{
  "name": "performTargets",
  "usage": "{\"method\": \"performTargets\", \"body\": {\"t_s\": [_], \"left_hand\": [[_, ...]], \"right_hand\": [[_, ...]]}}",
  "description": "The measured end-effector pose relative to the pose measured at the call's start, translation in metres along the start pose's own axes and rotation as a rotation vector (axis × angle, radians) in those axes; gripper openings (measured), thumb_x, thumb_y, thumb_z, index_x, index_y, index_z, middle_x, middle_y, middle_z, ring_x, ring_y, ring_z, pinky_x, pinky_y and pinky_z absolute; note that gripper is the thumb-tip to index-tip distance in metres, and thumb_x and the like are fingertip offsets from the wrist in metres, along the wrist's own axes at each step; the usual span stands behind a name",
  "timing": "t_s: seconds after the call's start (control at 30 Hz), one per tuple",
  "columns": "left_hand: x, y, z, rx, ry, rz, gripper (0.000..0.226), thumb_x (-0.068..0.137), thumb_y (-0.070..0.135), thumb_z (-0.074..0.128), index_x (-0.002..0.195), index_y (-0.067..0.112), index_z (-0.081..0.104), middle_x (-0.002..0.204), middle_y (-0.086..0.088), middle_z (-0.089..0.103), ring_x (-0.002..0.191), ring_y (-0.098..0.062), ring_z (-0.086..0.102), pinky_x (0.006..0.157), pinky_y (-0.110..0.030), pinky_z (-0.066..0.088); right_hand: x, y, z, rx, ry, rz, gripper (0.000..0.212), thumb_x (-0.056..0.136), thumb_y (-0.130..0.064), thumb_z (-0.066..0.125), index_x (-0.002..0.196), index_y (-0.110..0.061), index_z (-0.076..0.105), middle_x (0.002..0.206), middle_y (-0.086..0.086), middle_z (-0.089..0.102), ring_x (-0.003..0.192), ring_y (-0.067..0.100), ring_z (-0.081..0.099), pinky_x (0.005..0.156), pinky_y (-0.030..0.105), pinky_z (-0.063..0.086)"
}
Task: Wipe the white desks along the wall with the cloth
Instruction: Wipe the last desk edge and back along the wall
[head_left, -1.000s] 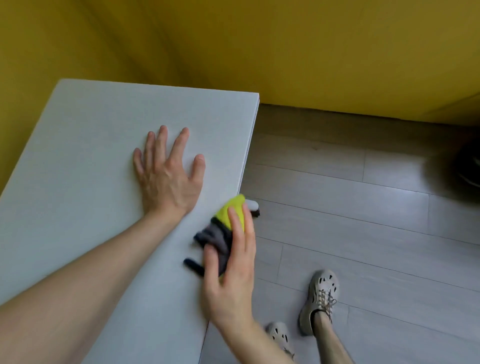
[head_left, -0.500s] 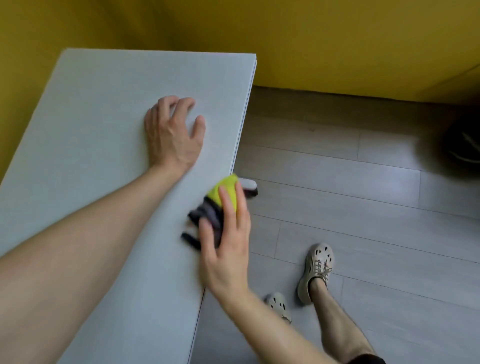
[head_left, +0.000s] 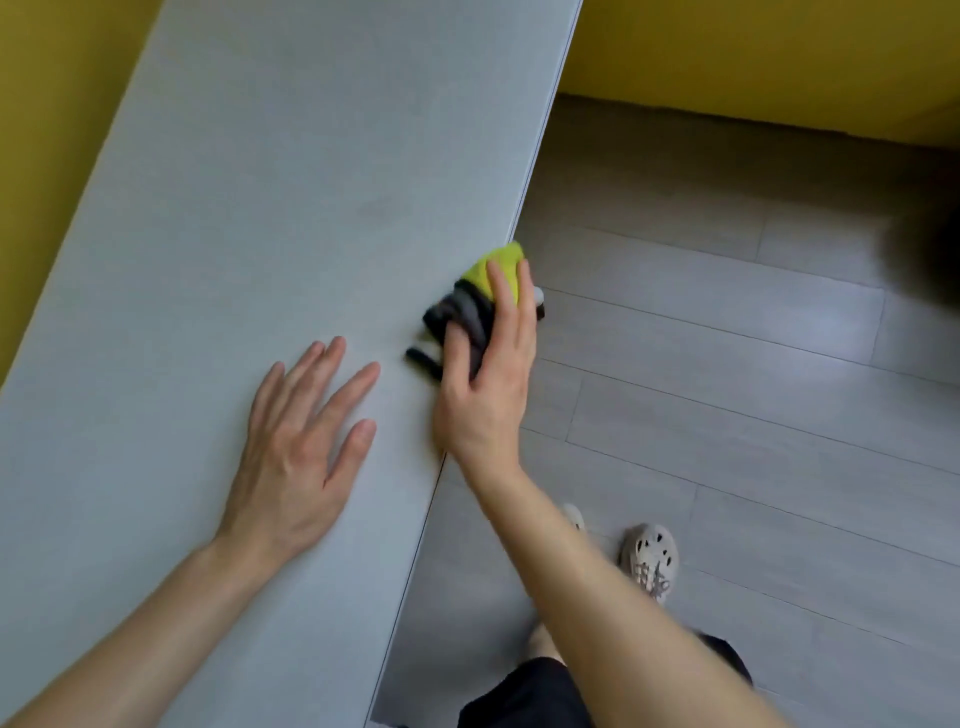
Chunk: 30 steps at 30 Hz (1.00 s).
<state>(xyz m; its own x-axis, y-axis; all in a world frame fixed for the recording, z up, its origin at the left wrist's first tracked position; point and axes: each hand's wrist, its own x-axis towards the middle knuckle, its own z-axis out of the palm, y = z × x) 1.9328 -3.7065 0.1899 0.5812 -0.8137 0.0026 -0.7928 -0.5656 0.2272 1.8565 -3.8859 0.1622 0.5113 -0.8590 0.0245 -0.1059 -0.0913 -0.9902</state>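
- While your left hand (head_left: 306, 447) lies palm down on the white desk (head_left: 260, 208), its fingers are straight and spread wide, holding nothing and only resting on the surface
- Your right hand (head_left: 488, 374) sits just beside it, at the desk's right edge, pressing down on the cloth (head_left: 467, 296)
- The fingers (head_left: 498, 296) of that hand lie close together and nearly straight across the top of the cloth, with their tips reaching past the desk edge
- Your thumb (head_left: 454, 338) bends in against the grey folds; whether it pinches them you cannot tell from this blurred view
- The cloth is bunched up, yellow-green at the far end and grey and black nearer you, with a dark strip poking out towards your left hand
- It rests on the desktop right at the edge, about halfway along the visible length
- A yellow wall (head_left: 52, 104) runs along the desk's left side
- Below the edge is grey plank floor (head_left: 727, 364), with your pale perforated shoe (head_left: 652, 558) and black shorts (head_left: 524, 691) in view
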Motion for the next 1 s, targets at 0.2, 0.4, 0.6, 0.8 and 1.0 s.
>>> {"method": "performTargets", "body": {"t_s": [0.2,0.4,0.6,0.8,1.0], "left_hand": [[-0.034,0.002,0.012,-0.007,0.043,0.008,0.053,0.111,0.033,0.046,0.161,0.018,0.051,0.177,-0.012,0.030,0.165,-0.034,0.026,0.128,-0.070,0.022],[-0.035,0.000,0.019,0.012,0.112,0.016,0.052,0.112,0.036,0.044,0.162,0.023,0.050,0.177,-0.009,0.031,0.166,-0.029,0.026,0.130,-0.065,0.021],[-0.034,-0.001,0.023,0.046,0.143,0.028,0.053,0.113,0.038,0.042,0.165,0.027,0.047,0.178,-0.007,0.030,0.166,-0.027,0.024,0.132,-0.062,0.020],[-0.034,-0.003,0.023,0.055,0.159,0.020,0.054,0.112,0.042,0.042,0.165,0.032,0.046,0.178,-0.004,0.030,0.167,-0.023,0.023,0.133,-0.057,0.017],[-0.032,-0.004,0.023,0.056,0.152,0.013,0.054,0.111,0.046,0.040,0.165,0.037,0.045,0.178,-0.002,0.029,0.166,-0.020,0.022,0.134,-0.054,0.016]], "right_hand": [[-0.096,-0.004,-0.024,-0.011,-0.191,-0.001,0.067,0.104,-0.008,0.064,0.164,-0.021,0.038,0.179,0.008,0.020,0.166,0.021,0.023,0.133,0.045,0.026],[0.055,0.010,-0.005,-0.079,-0.016,-0.035,0.061,0.103,-0.019,0.058,0.162,-0.013,0.044,0.175,0.012,0.032,0.161,0.022,0.031,0.131,0.041,0.028],[-0.214,-0.013,-0.029,0.022,-0.178,-0.014,0.073,0.103,-0.002,0.066,0.166,-0.025,0.037,0.180,0.002,0.018,0.166,0.020,0.023,0.133,0.042,0.026],[-0.082,-0.001,-0.011,0.007,-0.060,-0.008,0.061,0.102,-0.014,0.061,0.160,-0.025,0.048,0.177,0.001,0.030,0.160,0.005,0.028,0.124,0.015,0.023],[-0.091,-0.006,-0.001,-0.036,0.058,0.001,0.061,0.101,-0.015,0.059,0.160,-0.023,0.050,0.175,0.000,0.034,0.160,0.012,0.033,0.129,0.043,0.033]]}}
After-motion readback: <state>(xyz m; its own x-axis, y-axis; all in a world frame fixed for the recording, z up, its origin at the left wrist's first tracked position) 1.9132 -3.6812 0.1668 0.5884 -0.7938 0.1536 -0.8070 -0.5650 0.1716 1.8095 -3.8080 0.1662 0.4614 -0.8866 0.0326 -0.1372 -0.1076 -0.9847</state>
